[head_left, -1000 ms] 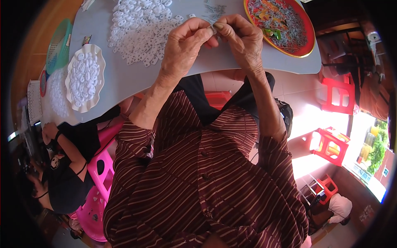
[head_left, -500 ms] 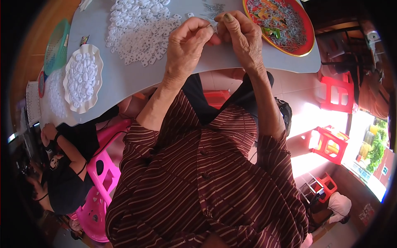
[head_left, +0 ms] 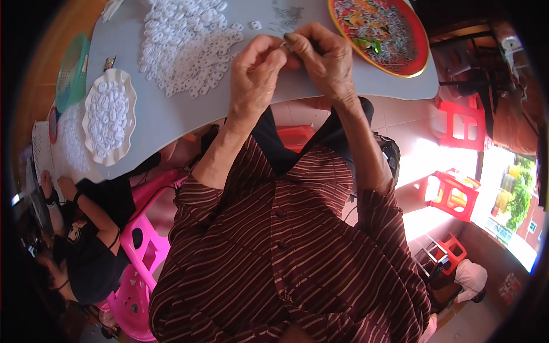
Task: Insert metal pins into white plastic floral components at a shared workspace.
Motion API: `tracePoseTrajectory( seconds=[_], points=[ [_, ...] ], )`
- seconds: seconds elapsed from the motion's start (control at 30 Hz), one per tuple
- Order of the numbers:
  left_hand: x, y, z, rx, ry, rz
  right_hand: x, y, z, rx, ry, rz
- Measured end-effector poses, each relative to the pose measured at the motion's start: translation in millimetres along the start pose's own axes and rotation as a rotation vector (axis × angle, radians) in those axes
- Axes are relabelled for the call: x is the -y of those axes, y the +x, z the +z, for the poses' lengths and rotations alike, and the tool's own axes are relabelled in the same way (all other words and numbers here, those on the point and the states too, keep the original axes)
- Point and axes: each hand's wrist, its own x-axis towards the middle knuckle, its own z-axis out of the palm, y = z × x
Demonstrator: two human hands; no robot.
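A small dark, flat packet (head_left: 108,63) lies on the grey table (head_left: 189,111) left of the heap of small white plastic pieces (head_left: 186,43). Above the table's near edge, the left hand (head_left: 254,77) and right hand (head_left: 326,60) pinch one tiny white piece (head_left: 284,47) between meeting fingertips; its orientation is too small to tell.

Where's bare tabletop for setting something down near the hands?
Bare grey table runs along the near edge, between the white scalloped dish and the left hand. A smaller strip lies between the right hand and the red round tray. Crowded: the white-piece pile upper left, and the small metal bits above the hands.
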Motion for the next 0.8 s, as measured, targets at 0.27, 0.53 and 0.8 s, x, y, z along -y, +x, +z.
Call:
tracePoseTrajectory(
  seconds=[0.27, 0.53, 0.8],
  points=[
    [0.5, 1.6, -0.7, 0.002, 0.055, 0.025, -6.1, -1.1, -2.7, 0.041, 0.187, 0.044],
    [-4.1, -0.3, 2.3, -0.042, -0.053, 0.047, -10.1, 0.8, -1.3, 0.116, 0.343, 0.074],
    [-47.5, 34.7, -33.6, -0.022, 0.705, 0.15, -2.3, -8.9, -12.5, 0.013, 0.433, 0.215]
  ],
)
